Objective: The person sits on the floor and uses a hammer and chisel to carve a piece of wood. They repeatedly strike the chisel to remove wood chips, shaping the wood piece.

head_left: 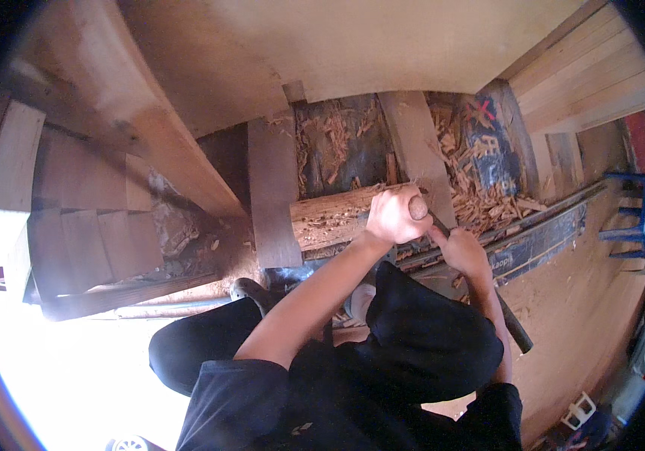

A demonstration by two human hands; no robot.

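My left hand point(396, 216) is closed in a fist over the right end of a rough-hewn piece of wood point(326, 218). Out of the fist a round brown handle end point(418, 207) faces up; any blade below it is hidden. My right hand point(463, 252) is wrapped round a long dark rod point(516, 331) just to the right. That rod slants from beside my left fist, passes by my right forearm and ends near my right knee. The worked wood has a pitted, chipped face and lies in front of my feet.
Wood chips point(480, 203) litter the ground beyond the piece, around flat boards point(273, 188). A thick beam point(164, 113) slants in from upper left. Stacked planks point(593, 75) stand at upper right, cut boards point(89, 240) at left. A blue plastic chair point(641, 218) stands far right.
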